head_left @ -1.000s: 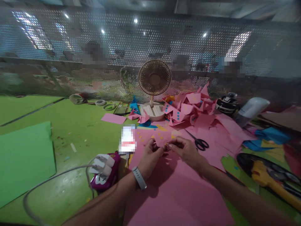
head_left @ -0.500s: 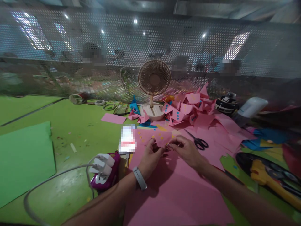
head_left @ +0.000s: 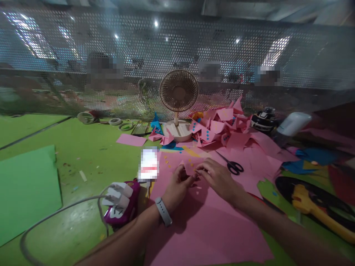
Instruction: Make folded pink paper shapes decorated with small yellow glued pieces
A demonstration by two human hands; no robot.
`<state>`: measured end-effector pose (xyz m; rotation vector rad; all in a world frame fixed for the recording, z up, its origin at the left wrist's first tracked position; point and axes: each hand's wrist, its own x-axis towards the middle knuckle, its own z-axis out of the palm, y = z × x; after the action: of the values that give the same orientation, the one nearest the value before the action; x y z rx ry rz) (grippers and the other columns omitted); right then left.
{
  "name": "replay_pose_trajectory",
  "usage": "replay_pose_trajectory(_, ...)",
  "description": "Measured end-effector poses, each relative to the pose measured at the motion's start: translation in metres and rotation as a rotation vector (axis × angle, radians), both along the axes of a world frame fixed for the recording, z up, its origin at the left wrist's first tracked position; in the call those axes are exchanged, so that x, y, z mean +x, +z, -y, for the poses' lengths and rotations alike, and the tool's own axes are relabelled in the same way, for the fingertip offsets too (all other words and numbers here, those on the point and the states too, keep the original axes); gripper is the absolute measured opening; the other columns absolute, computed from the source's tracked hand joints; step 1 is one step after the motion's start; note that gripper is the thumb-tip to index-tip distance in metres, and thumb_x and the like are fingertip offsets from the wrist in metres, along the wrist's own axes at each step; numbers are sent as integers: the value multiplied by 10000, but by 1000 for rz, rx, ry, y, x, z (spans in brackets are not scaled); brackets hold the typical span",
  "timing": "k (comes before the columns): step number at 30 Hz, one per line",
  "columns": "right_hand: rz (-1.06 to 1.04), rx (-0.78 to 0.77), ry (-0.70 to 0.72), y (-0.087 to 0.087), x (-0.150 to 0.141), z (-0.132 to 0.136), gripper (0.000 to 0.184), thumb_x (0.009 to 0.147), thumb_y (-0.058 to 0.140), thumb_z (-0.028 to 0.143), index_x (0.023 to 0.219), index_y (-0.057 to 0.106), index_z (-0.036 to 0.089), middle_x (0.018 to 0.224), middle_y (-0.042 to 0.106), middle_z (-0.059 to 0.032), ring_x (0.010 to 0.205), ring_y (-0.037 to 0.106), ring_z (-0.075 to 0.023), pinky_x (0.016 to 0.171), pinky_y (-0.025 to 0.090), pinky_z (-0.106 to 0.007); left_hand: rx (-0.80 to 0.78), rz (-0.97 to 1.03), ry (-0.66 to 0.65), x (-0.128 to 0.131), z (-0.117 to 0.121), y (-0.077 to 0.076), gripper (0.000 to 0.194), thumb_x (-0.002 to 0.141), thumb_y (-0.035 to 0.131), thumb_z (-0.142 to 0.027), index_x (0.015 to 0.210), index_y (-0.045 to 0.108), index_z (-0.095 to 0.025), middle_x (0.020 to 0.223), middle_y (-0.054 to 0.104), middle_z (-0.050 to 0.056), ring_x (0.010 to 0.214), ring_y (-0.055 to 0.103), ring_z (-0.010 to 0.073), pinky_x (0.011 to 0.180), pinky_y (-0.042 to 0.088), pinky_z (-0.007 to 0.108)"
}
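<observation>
My left hand (head_left: 177, 188), with a pale watch strap (head_left: 163, 211) on its wrist, is closed on a small folded piece of pink paper (head_left: 189, 168). Thumb and fingers of my right hand (head_left: 219, 179) are pinched together at that piece's right edge; what they grip is too small to make out, with a yellowish speck by the fingertips. Below both hands lies a large pink sheet (head_left: 210, 225). Small yellow paper bits (head_left: 190, 161) are scattered just beyond the fingers. Black-handled scissors (head_left: 235, 167) rest right of my right hand.
A fan (head_left: 179, 90) stands at the back beside a heap of folded pink paper (head_left: 219, 125). To the left are a lit phone (head_left: 149, 164), a purple power strip (head_left: 122, 218) with white plugs, and a green sheet (head_left: 27, 192). A yellow-handled tool (head_left: 318, 212) lies at right.
The pink piece in my left hand now stands up more visibly between the hands. My right fingertips have shifted slightly against it. The whole view has moved a little.
</observation>
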<state>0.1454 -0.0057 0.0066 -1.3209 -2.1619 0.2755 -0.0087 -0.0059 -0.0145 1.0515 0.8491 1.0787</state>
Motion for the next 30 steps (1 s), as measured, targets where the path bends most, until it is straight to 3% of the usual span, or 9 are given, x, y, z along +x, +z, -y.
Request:
replay_pose_trajectory(9, 120, 44, 29, -3, 3, -1, 152, 873, 461, 176, 885, 609, 206, 898, 620, -41, 868, 557, -181, 799, 419, -305, 27, -19, -16, 0, 0, -4, 259, 684, 693, -280, 711, 459, -172, 692, 532, -34, 683, 608, 139, 617, 510, 268)
replay_pose_trajectory(17, 188, 100, 21, -5, 2, 1, 167, 876, 447, 158, 892, 609, 192, 879, 610, -60, 860, 557, -188, 785, 430, -309, 39, -80, -25, -2, 2, 3, 271, 736, 630, -390, 799, 532, -145, 823, 616, 61, 744, 614, 164, 641, 494, 276)
replay_pose_trajectory(30, 137, 132, 14, -5, 0, 1, 126, 877, 450, 153, 892, 570, 189, 877, 618, -39, 853, 562, -174, 778, 433, -309, 68, -2, -42, -3, -1, 0, 294, 711, 654, -412, 791, 566, -143, 802, 603, 39, 735, 596, 159, 695, 493, 311)
